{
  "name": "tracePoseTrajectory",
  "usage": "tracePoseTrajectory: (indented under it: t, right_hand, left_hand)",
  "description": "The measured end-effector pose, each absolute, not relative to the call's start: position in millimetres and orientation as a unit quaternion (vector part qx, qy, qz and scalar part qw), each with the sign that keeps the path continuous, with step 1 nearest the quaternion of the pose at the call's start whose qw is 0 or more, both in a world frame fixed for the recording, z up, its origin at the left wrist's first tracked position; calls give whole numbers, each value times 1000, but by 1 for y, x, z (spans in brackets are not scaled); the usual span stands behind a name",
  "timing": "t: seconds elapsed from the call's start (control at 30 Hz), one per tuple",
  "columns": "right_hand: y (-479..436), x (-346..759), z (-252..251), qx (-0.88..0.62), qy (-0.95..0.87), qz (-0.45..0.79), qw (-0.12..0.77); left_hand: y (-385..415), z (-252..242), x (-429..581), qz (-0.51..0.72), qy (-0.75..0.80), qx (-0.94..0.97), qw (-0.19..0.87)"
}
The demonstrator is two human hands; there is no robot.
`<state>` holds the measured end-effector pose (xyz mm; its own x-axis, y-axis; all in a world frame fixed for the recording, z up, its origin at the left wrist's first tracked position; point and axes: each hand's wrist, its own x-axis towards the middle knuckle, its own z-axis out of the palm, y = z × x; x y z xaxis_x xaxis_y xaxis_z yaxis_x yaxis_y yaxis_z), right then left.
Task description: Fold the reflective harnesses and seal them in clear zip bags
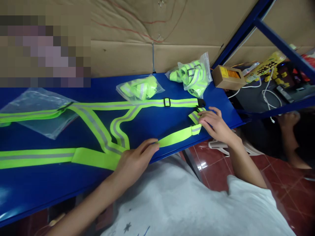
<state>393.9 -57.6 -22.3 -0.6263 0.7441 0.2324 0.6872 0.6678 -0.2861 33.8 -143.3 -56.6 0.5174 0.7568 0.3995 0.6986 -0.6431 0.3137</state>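
Observation:
A neon yellow-green reflective belt harness point(94, 126) with grey stripes lies spread over the blue table. My left hand point(135, 160) lies over its near strap, fingers closed on the edge. My right hand point(213, 124) pinches the folded end of the same strap near the table's right edge; my fingers partly hide that end. Just beyond my right fingertips is a black buckle point(201, 103) at the end of the far strap. A black slider point(167, 102) sits farther along that strap. An opened clear plastic bag point(49, 126) lies beneath the harness at the left.
Two bagged reflective harnesses, one in the middle point(139, 88) and one farther right point(194, 73), lie at the table's back. Beside them stands a small cardboard box point(228, 77). A blue metal frame point(278, 39) and white cables point(268, 95) are at the right, with another person's arm below.

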Motion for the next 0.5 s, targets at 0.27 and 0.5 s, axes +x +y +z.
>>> tracePoseTrajectory:
  t: [0.27, 0.5]
  right_hand:
    - [-48, 394, -20, -445, -892, -44, 63]
    - [-43, 401, -27, -466, -875, -131, 4]
  left_hand:
    - [-156, -49, 32, 189, 416, 890, -6]
    - [-165, -38, 5, 142, 413, 897, -71]
